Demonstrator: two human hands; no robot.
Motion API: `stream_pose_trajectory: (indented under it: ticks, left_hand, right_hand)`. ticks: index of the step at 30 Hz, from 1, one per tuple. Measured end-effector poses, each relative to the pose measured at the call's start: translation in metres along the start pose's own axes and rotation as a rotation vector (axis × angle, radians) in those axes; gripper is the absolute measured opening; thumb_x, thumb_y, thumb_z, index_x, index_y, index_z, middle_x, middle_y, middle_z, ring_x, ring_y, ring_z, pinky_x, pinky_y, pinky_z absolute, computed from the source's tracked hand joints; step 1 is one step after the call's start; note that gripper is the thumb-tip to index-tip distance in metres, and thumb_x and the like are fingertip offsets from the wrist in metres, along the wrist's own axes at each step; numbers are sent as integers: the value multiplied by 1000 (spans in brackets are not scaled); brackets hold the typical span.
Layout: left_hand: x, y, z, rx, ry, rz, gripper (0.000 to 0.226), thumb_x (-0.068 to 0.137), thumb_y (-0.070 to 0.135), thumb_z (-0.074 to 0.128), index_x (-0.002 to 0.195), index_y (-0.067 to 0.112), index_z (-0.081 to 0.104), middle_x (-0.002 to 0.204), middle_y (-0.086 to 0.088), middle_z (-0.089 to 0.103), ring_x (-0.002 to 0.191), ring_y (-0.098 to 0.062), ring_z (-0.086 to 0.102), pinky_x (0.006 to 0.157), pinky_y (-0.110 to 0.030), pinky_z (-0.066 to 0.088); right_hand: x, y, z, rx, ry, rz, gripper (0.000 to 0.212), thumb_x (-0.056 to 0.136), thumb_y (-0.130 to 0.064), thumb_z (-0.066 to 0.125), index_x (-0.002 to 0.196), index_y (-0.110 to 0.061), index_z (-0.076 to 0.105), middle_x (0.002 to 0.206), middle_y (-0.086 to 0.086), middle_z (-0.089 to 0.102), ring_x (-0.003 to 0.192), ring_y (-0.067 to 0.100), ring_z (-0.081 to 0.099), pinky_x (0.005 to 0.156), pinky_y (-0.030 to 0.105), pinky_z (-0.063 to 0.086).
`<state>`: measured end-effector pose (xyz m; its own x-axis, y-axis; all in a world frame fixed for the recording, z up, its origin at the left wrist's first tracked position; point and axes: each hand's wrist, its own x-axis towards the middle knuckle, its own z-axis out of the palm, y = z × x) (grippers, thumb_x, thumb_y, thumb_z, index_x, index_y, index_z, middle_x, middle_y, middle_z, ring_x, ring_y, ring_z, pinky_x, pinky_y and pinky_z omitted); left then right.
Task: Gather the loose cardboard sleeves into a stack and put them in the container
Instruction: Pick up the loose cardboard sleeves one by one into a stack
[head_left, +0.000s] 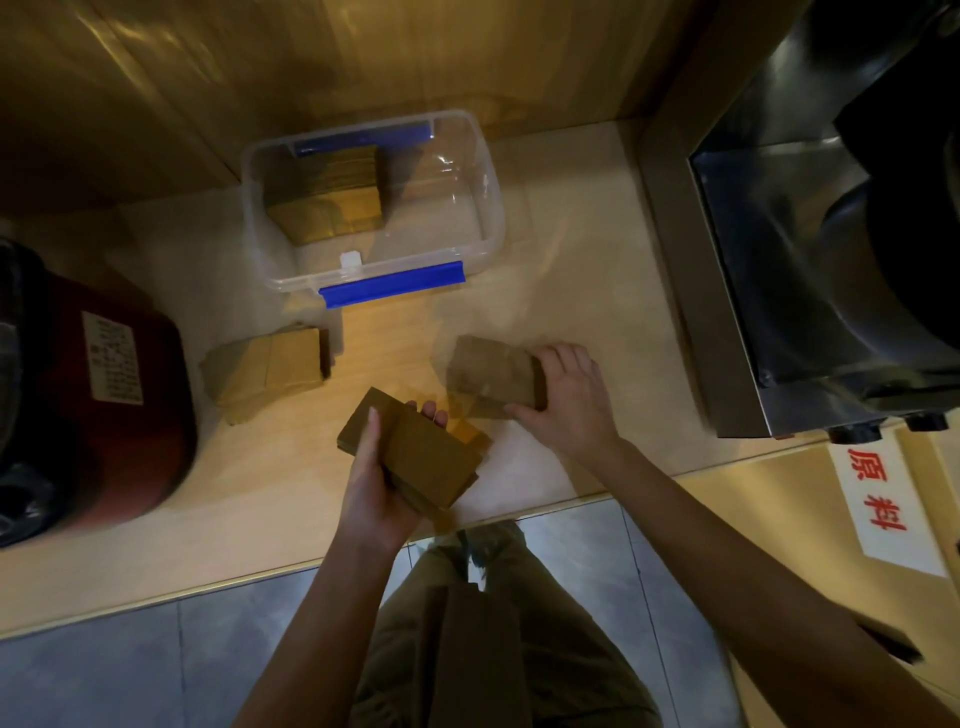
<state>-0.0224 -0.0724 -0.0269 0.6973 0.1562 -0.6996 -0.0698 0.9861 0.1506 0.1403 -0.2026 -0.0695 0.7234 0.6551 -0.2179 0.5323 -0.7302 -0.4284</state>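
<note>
Above the surface (519, 291), the left hand (374, 483) has its grip around a misaligned bundle of sleeves (415, 452); the right hand (566, 400) clamps a blurred bundle (493, 374). Merging them carelessly could spill sleeves short of the container (488, 218).

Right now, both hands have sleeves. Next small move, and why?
Probably bring the right hand with its blurred bundle over onto the stack in the left hand. The left-hand stack is fanned and uneven, so merging and squaring them comes before the clear container. Another loose pile still lies on the counter.
</note>
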Motion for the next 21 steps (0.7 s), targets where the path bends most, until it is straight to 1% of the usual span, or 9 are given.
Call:
stream_pose_trajectory:
  ticks: [4, 9, 11, 14, 17, 19, 21]
  left_hand:
    - [-1, 0, -2, -1, -5, 15, 68, 39, 42, 88, 98, 18, 66, 95, -4, 71, 88, -17, 69, 73, -39, 57]
    - [0, -2, -6, -23, 4, 20, 68, 39, 41, 89, 98, 17, 66, 94, -4, 72, 88, -18, 69, 81, -40, 56]
    - [0, -2, -7, -25, 3, 22, 65, 39, 41, 89, 96, 17, 67, 93, -4, 72, 88, -18, 69, 80, -40, 56]
    - [1, -2, -7, -26, 19, 16, 66, 37, 42, 89, 95, 17, 68, 94, -4, 72, 88, -17, 69, 74, -40, 58]
    - [1, -1, -6, -27, 11, 17, 67, 40, 44, 88, 98, 18, 67, 96, -3, 71, 89, -17, 68, 75, -39, 57]
    - [0, 1, -5, -19, 2, 24, 67, 41, 45, 87, 99, 19, 66, 97, -2, 70, 89, -16, 68, 79, -40, 56]
    - [0, 2, -3, -15, -17, 36, 67, 42, 46, 86, 100, 19, 65, 97, -2, 70, 89, -16, 68, 82, -40, 55]
  right_hand:
    - [-2, -4, 6, -31, -80, -43, 69, 68, -45, 70, 125, -15, 44, 126, 8, 50, 122, 26, 37, 100, 36, 30]
    - [0, -4, 5, -115, -141, -78, 69, 73, -43, 66, 130, -14, 39, 132, 9, 46, 125, 27, 35, 104, 37, 25]
    - [1, -5, 4, -141, -151, -99, 70, 74, -42, 65, 131, -13, 37, 132, 10, 46, 124, 27, 36, 104, 37, 24]
    - [1, -5, 4, -149, -158, -88, 73, 72, -44, 64, 131, -12, 37, 131, 11, 47, 123, 27, 37, 103, 36, 25]
    - [1, -6, 2, -152, -147, -56, 74, 70, -50, 64, 129, -11, 40, 129, 11, 48, 121, 27, 37, 101, 35, 26]
    - [0, -12, -1, -138, -121, -35, 75, 69, -57, 62, 125, -10, 46, 124, 11, 51, 118, 27, 38, 99, 35, 26]
    - [-2, -23, -8, -75, -63, 9, 81, 64, -67, 57, 120, -9, 50, 119, 11, 54, 114, 27, 41, 96, 35, 30]
